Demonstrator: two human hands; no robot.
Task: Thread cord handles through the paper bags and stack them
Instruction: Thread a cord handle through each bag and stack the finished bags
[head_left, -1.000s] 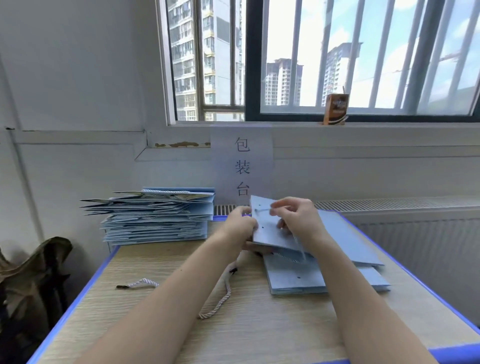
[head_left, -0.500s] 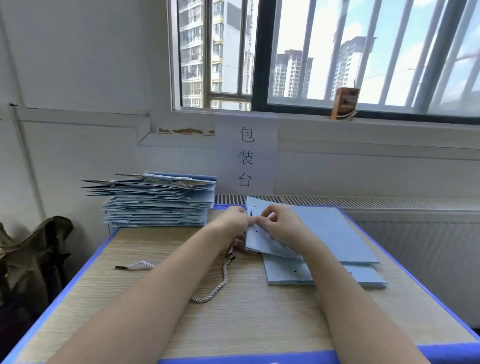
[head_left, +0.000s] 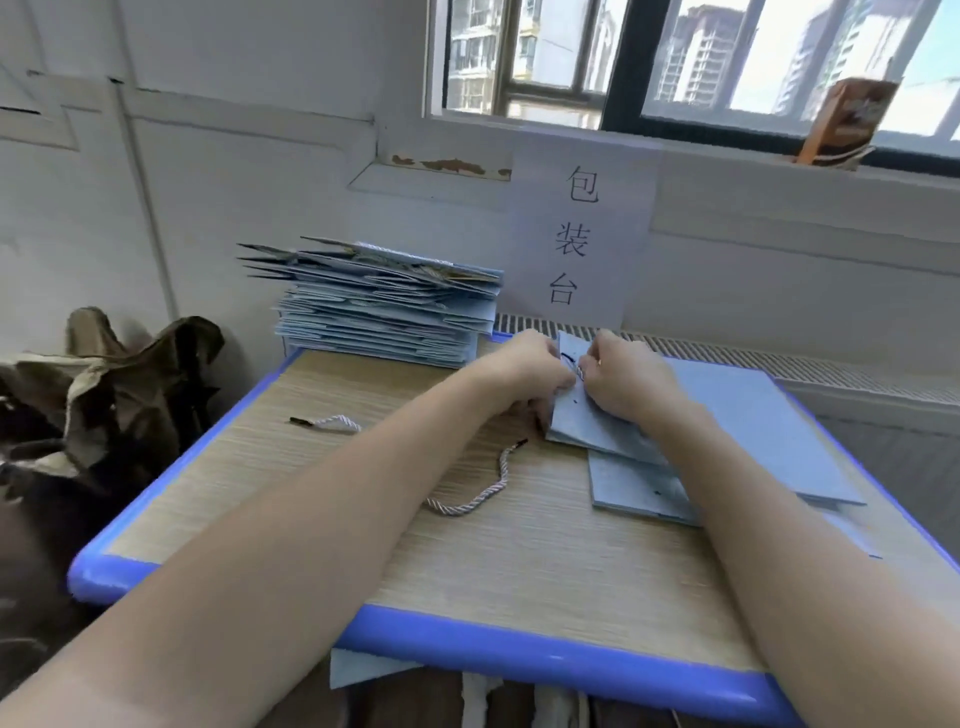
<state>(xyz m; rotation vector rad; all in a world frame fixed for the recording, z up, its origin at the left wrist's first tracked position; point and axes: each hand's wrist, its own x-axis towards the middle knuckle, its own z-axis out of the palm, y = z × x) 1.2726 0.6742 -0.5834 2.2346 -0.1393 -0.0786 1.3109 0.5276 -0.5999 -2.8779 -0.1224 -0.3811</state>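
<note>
Both hands meet at the near-left corner of a flat, pale-blue paper bag (head_left: 587, 426), which is tilted up off the tabletop (head_left: 519, 561) at its punched edge. The left hand (head_left: 524, 371) grips that corner with curled fingers; the right hand (head_left: 623, 382) pinches a twisted white cord (head_left: 578, 370) right at the bag's edge, where a thin dark loop of cord tip shows between the two hands. Small round holes dot the bag's face below the fingers.

The bag lies on a short pile of like bags (head_left: 644, 493) — smooth, matte, rectangular sheets, slightly fanned, on the right half of the tabletop. At the far left corner stands a tall stack (head_left: 384, 317) of folded bags, its upper layers splayed into sharp points, a cord visible on top.

Two loose cords lie on the wood-grain surface: one (head_left: 478, 493) curves in a hook shape between the forearms, rope-twisted with a dark tip, near the held bag; the other (head_left: 327, 423) is short, partly hidden behind the left forearm.

The tabletop is pale laminate with a rounded, glossy blue rim. A white paper sign (head_left: 576, 239) with three black characters hangs on the wall behind, an orange carton (head_left: 847, 124) stands on the windowsill, and crumpled brown paper (head_left: 104, 384) is heaped to the left of the tabletop.
</note>
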